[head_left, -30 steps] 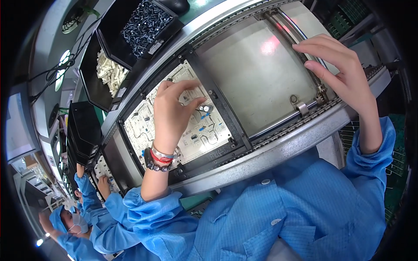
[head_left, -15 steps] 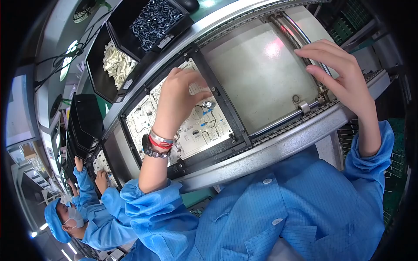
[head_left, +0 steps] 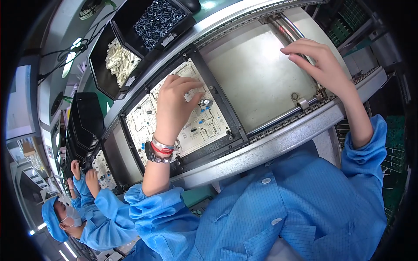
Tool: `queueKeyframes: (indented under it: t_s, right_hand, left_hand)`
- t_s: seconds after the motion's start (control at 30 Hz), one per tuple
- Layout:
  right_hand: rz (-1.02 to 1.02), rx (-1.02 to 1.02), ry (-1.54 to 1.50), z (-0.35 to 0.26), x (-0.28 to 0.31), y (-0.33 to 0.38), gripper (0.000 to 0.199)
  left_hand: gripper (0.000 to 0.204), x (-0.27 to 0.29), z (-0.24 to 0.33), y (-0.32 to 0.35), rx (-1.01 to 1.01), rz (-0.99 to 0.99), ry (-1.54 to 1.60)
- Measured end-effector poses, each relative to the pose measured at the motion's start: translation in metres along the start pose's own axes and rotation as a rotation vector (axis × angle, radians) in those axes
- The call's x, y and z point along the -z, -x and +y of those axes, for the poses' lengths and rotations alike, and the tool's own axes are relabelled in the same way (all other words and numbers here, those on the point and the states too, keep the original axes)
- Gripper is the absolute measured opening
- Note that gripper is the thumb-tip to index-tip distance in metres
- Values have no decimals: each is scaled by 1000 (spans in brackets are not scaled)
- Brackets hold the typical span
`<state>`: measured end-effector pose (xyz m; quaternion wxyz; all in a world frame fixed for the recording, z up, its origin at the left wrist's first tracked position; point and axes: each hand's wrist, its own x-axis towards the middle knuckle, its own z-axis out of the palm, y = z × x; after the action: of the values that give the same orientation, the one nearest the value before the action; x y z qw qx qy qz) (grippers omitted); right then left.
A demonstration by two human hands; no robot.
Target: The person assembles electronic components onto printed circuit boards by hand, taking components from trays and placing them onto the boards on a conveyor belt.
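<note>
My left hand (head_left: 176,100) hovers over a white circuit board (head_left: 183,141), thumb and curved fingers apart and nothing visible between them. The board sits in a black frame (head_left: 217,98) on the conveyor. Near the board's right edge stand small round capacitors (head_left: 205,102), close to my left thumb, with blue parts beside them. My right hand (head_left: 320,65) is raised above the right part of the conveyor, its thumb a little apart from the stretched fingers and no object seen in it. Part of the board is hidden beneath my left hand and wrist.
Beyond the conveyor stand a black bin of white connectors (head_left: 121,63) and a black bin of dark small parts (head_left: 159,24). A metal conveyor rail (head_left: 261,145) runs along the near side. At the left, a co-worker in a blue cap (head_left: 54,217) works at another board.
My right hand has moved left, away from the rods at the conveyor's right end. My left hand has shifted slightly over the board. The co-worker's hands have moved.
</note>
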<state>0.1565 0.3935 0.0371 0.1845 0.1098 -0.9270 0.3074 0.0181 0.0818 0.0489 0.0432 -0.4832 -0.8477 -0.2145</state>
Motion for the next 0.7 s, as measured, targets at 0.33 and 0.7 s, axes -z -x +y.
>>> queueKeyframes:
  t_s: [0.33, 0.7]
  right_hand:
    - [-22, -111, -17, 20, -13, 4, 17]
    - [-13, -118, -26, 19, -14, 6, 18]
  left_hand:
    - [20, 2, -1, 3, 30, -10, -5]
    - [19, 4, 0, 6, 23, -25, -51]
